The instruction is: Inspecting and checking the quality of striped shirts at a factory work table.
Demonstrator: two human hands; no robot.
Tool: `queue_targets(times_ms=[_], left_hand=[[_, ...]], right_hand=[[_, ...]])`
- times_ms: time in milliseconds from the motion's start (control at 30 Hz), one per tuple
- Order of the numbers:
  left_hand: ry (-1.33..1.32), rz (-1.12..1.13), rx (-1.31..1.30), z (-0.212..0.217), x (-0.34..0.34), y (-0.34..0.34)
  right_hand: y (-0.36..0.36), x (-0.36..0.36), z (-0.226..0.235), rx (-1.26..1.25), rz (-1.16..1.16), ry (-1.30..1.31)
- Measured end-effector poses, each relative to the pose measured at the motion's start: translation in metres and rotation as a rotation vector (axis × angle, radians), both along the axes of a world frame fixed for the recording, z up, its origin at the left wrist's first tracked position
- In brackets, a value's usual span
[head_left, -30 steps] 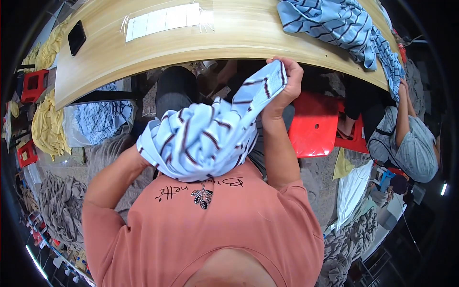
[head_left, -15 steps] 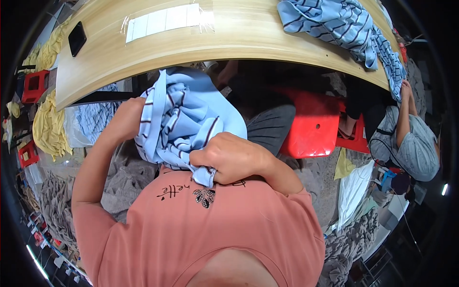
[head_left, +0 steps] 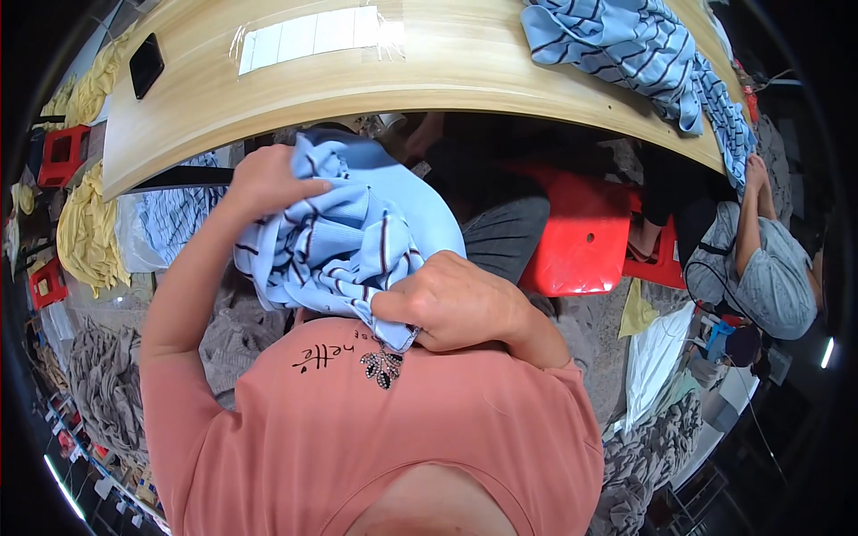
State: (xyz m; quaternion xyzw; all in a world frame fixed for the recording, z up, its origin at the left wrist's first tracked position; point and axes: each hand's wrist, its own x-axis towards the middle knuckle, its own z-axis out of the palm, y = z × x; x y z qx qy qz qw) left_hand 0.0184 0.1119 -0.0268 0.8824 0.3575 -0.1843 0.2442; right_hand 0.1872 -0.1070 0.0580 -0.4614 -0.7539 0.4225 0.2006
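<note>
Since half a second ago, little has shifted: the striped light-blue garment [head_left: 349, 241] stays bunched in front of the chest, with the left hand [head_left: 268, 179] a touch higher at its far-left edge and the right hand [head_left: 456, 299] still low on its near side. Left fingers are clenched into a fold of the cloth; right fingers are curled tight round a gathered corner just above the printed script and dark leaf-shaped emblem [head_left: 382, 366] on the salmon shirt [head_left: 375, 438].

Beyond the garment, a pale wooden table [head_left: 447, 67] bends across the far side. On it lie a flat white rectangular sheet under clear film [head_left: 313, 34], a small black rectangular device [head_left: 146, 64] at far left, and a heap of blue striped garments [head_left: 643, 49] at far right. Under the table edge sits a red plastic stool [head_left: 581, 237]. Yellow cloth piles [head_left: 85, 237] and smaller red stools [head_left: 63, 154] stand left; grey cloth heaps [head_left: 103, 393] lie near left. At right another person in grey [head_left: 760, 268] sits, seemingly bent forward, though the rim distortion makes posture unsure. A white bag [head_left: 652, 357] lies near them.
</note>
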Motion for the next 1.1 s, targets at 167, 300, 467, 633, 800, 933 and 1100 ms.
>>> queue_targets(times_ms=[167, 300, 467, 633, 800, 933, 1100], left_hand=[[-0.655, -0.169, 0.494, 0.056, 0.041, -0.022], [-1.323, 0.458, 0.253, 0.101, 0.035, -0.007], [-0.537, 0.187, 0.379, 0.046, 0.054, -0.036], [-0.404, -0.003, 1.304, 0.048, 0.028, -0.031], [-0.231, -0.151, 1.438, 0.051, 0.003, -0.028], [-0.638, -0.223, 1.090, 0.029, 0.005, -0.029], [-0.915, 0.164, 0.816, 0.056, -0.027, -0.002]], right_hand=[[-0.027, 0.020, 0.012, 0.056, -0.203, -0.216], [-0.067, 0.040, 0.054, 0.451, -0.517, -0.211], [-0.020, 0.047, -0.006, 0.446, -0.651, -0.316], [-0.070, 0.055, -0.029, 0.718, -1.087, -0.451], [-0.076, 0.050, -0.008, 0.735, -1.132, -0.369], [-0.026, 0.047, -0.024, 0.222, -0.917, -0.515], [-0.088, 0.045, 0.005, 0.939, -1.415, -0.592]])
